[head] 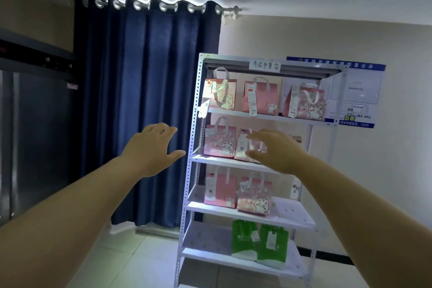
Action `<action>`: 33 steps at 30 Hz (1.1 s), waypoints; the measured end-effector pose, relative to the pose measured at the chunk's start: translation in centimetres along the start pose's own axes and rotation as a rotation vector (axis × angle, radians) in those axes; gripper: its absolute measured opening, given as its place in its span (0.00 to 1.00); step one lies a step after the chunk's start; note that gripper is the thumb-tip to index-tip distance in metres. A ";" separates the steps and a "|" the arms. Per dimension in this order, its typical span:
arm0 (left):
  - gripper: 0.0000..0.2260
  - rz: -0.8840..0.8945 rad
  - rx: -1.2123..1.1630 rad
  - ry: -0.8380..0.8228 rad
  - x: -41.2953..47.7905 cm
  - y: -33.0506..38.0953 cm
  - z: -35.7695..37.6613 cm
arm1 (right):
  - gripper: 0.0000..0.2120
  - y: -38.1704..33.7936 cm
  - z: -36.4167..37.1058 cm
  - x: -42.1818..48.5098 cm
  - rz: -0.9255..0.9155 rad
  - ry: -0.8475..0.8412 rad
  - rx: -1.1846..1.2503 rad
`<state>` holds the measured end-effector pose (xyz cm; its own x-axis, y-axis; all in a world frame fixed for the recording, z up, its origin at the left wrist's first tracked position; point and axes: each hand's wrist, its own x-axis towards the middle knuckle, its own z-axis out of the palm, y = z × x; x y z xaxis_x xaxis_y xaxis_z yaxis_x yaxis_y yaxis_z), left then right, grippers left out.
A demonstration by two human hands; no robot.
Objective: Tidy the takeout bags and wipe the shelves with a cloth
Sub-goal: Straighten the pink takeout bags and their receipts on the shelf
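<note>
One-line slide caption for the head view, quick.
Left hand and right hand, both open, reach toward a white rack holding pink takeout bags and green bags.

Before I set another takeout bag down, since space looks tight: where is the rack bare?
Third shelf: bare right of the cat bag. Bottom shelf: bare left of the green bags. Top shelf is crowded, three pink bags side by side. The right hand hides the right end of the second shelf.

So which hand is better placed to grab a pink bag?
Probably the right hand: it's open in front of a pink bag on the second shelf. The left hand hangs before the curtain, beside the rack.
</note>
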<state>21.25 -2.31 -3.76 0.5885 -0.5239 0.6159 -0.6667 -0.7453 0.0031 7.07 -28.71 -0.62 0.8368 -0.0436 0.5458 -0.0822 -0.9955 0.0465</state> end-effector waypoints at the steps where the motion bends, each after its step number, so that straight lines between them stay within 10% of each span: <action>1: 0.31 -0.002 -0.022 0.004 1.6 -0.7 0.7 | 0.24 0.4 0.5 1.8 0.015 0.009 0.009; 33: 0.25 -0.020 -0.230 0.093 44.2 -10.9 35.5 | 0.20 25.7 29.8 42.3 0.076 0.111 0.077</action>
<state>70.75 -32.03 -4.56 0.5651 -0.4617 0.6837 -0.7481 -0.6361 0.1888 56.45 -58.61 -1.24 0.7643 -0.1142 0.6347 -0.0978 -0.9933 -0.0611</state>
